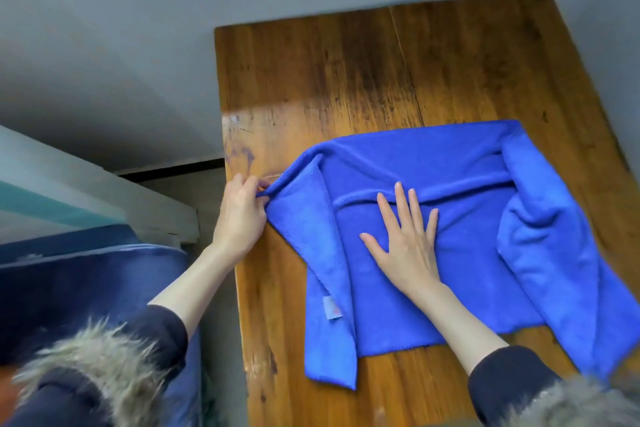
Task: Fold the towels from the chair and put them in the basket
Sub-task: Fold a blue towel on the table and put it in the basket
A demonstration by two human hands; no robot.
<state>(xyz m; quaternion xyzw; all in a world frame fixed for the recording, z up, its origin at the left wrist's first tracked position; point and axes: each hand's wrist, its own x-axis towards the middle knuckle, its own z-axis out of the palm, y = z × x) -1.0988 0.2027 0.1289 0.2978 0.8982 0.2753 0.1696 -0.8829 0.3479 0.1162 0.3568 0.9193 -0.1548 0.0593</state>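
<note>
A bright blue towel (460, 170) lies spread on the wooden table (346, 73), with both side edges flopped inward and a small white label near its lower left. My left hand (239, 218) pinches the towel's left corner at the table's left edge. My right hand (405, 236) lies flat with straight, spread fingers, pressing on the towel's middle. No chair or basket is in view.
The table runs from the grey wall down toward me; its left edge drops to the floor. To the left stands dark blue fabric (86, 281) beside a white frame (145, 204). Fur trim of my dark sleeves fills the bottom corners.
</note>
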